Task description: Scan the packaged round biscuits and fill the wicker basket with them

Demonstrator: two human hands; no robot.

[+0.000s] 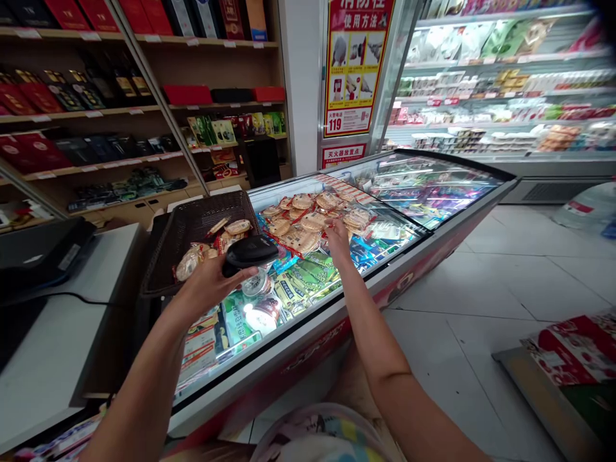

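Observation:
My left hand (212, 290) grips a black handheld barcode scanner (249, 251), held above the near end of a chest freezer (308, 308). Just behind the scanner sits a dark woven basket (202, 239) holding several wrapped round snacks (237, 227). My right hand (337, 241) reaches over the freezer, its fingers pinched on the edge of a wrapped round snack packet (312, 222). That packet lies in a heap of similar packets (293, 218) on top of green and blue packages (308, 269).
To the left stands a white counter (58, 321) with a black device on it. Wooden shelves of boxed goods (120, 96) rise behind it, and a refrigerated display case (500, 83) stands back right. A second glass-topped freezer section (428, 186) adjoins, and tiled floor lies right.

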